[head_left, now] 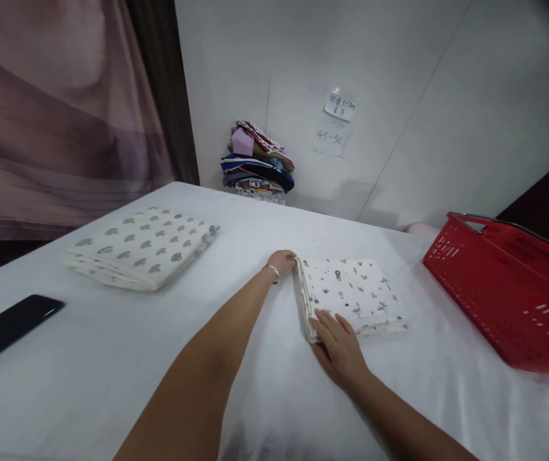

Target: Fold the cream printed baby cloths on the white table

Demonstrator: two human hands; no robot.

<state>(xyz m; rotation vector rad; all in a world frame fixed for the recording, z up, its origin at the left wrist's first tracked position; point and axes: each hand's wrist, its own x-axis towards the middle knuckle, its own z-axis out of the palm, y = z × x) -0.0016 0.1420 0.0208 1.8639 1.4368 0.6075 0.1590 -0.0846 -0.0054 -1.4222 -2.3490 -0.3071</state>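
A folded white cloth with small printed figures point(356, 291) lies on the white table point(111, 358), right of centre. My left hand point(281, 261), with a bracelet at the wrist, pinches the cloth's far left corner. My right hand point(339, 346) lies flat, fingers spread, on the cloth's near left corner. A second folded white cloth with grey mushroom shapes point(143, 246) sits apart at the left, untouched.
A red plastic basket point(505, 294) stands at the right edge of the table. A black phone point(8, 326) lies at the near left. A stack of folded coloured cloths point(258, 160) rests against the back wall under two paper notes point(334, 125). A curtain hangs at the left.
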